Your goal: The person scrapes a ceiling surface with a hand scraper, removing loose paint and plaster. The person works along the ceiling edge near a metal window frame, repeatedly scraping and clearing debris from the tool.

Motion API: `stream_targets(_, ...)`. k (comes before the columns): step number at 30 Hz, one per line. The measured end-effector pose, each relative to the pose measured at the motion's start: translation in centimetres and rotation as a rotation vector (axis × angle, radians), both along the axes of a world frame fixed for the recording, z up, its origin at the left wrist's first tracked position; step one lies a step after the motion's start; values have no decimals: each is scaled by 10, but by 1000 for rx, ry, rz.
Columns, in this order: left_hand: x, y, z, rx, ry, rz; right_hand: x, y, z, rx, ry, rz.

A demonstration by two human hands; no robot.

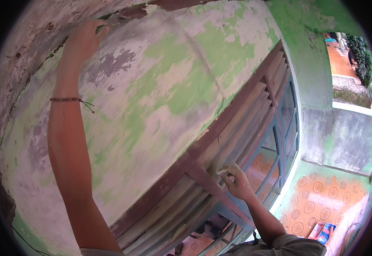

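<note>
My left hand (85,40) is raised at the upper left, against the top of a wall with peeling green paint (173,70). Its fingers close around a small tool, apparently a scraper (115,21), whose thin blade meets the seam below the ceiling edge. Most of that tool is hidden by the hand. A beaded bracelet (65,99) circles my left wrist. Lower down, my right hand (237,182) is by the brown wooden window frame (206,182), its fingers curled but apart near the louvre slats (227,153). Nothing can be seen in it.
Glass window panes (269,140) sit below the louvres. An orange patterned tile floor (317,198) lies far below at the right, with an open box of items (322,233) on it. A grey half wall (339,140) and an opening to outdoors stand beyond.
</note>
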State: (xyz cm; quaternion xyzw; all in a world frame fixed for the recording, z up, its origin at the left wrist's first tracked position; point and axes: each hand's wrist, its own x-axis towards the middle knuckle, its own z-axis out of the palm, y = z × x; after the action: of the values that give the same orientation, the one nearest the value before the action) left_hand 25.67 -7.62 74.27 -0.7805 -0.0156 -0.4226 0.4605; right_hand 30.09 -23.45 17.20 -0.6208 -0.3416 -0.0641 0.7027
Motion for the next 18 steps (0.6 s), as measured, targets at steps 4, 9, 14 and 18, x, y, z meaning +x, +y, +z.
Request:
stream_targets(4, -15, 2, 0, -34, 32, -23, -3, 6, 5, 25, -70, 59)
stream_targets(9, 22, 13, 3, -42, 55, -101, 1, 3, 4, 0, -27, 40)
stream_targets(14, 86, 7, 0, -95, 6, -187, 12, -18, -14, 43, 26, -48)
stream_targets(18, 31, 6, -6, -107, -39, -100, 27, -37, -31, -1, 115, -112)
